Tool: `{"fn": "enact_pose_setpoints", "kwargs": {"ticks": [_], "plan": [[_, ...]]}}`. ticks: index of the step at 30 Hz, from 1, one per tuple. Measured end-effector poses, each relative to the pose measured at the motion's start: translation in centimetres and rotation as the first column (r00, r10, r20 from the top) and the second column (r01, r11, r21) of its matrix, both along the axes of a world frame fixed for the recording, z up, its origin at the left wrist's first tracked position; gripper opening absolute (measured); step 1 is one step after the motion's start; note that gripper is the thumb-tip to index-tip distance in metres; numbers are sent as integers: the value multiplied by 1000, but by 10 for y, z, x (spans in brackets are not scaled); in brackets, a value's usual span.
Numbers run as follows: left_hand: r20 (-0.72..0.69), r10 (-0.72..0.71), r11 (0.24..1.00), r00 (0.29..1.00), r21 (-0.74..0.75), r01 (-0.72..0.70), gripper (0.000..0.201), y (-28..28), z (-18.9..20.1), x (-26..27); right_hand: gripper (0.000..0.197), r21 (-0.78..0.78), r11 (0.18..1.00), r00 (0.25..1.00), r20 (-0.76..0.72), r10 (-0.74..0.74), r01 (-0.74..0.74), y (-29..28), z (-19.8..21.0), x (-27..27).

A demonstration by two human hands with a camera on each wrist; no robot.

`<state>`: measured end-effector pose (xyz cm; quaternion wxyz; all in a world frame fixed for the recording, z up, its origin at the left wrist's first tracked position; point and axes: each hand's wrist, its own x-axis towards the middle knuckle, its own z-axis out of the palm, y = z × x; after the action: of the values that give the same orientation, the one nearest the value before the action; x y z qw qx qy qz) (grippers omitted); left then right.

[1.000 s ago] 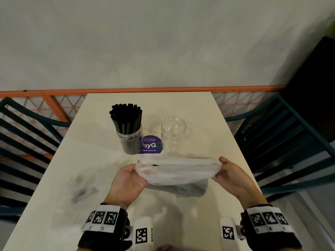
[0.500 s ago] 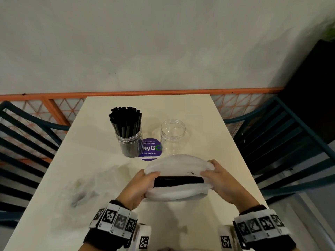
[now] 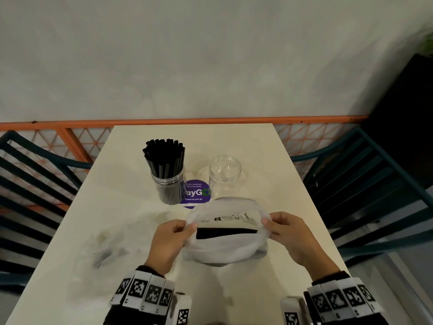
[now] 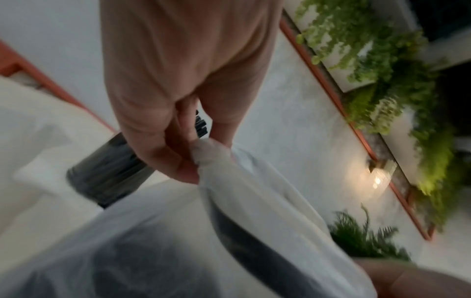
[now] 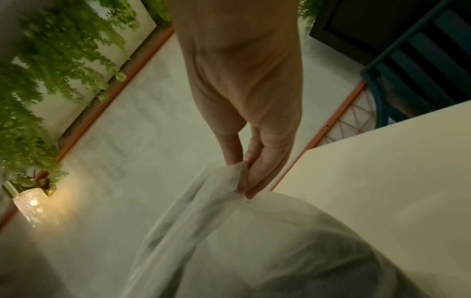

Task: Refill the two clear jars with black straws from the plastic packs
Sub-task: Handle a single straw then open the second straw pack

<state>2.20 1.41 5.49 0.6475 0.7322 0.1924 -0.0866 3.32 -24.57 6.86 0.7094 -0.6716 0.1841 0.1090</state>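
Café: sticker (image 3: 195,193), straw jar (image 3: 167,181)

A second ago the plastic pack (image 3: 225,245) is stretched flat and wide between the two hands, its mouth closed and only a grey bulk showing beneath it. Now the left hand (image 3: 167,242) and the right hand (image 3: 289,233) sit closer together, each pinching a side of the pack's rim, and the mouth gapes as a rounded opening. Inside it a dark band of black straws (image 3: 226,232) shows, wider than half a second ago. The far lip of the pack now stands up enough for its printed marks to face the head camera, and it covers the near edge of the purple sticker (image 3: 195,192) on the tabletop.
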Motion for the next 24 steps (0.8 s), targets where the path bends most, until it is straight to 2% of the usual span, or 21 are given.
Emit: {"fn": "enact_pose_setpoints", "kwargs": {"ticks": [1,3,5,8,10,12,14,17,19,20,21,22,24], "plan": [[-29,-11,997,1000,-78,9,36,-1,-1,0,9,27,999,999,-15,32,-32,0,-1,0],[-79,-29,981,996,-195,13,26,-6,1,0,10,40,994,991,-82,109,-106,2,-5,0],[-114,-21,969,993,-245,-7,15,-10,2,2,12,97,985,972,-169,160,-145,3,-11,2],[-162,-20,954,987,-299,-30,12,-5,0,6,22,323,943,958,-236,160,-78,0,-9,5],[-170,-68,913,983,-409,-7,12,1,2,7,27,431,902,951,-289,114,23,-5,-3,6],[-155,-105,841,982,-541,4,24,5,3,7,31,461,881,934,-349,75,101,-9,0,4],[-141,-117,795,983,-607,7,32,7,2,8,27,429,894,920,-388,53,129,-11,-2,4],[-180,-128,771,975,-637,-17,21,5,3,4,27,411,906,926,-373,63,104,-16,-7,4],[-195,-85,802,977,-595,-49,7,4,4,2,25,439,898,936,-326,132,27,-20,-3,1],[-191,-61,847,980,-529,-51,20,4,1,1,15,416,909,940,-299,163,-25,-20,-2,0],[-190,-57,907,980,-421,-29,31,4,-2,0,18,352,934,945,-279,172,-66,-22,-5,-1],[-182,-70,958,981,-287,15,38,2,-5,-1,24,231,967,948,-271,166,-103,-21,-10,-2],[-185,-90,994,979,-74,78,41,-4,-7,-3,22,-83,984,961,-241,134,-158,-15,-16,-3]]}}
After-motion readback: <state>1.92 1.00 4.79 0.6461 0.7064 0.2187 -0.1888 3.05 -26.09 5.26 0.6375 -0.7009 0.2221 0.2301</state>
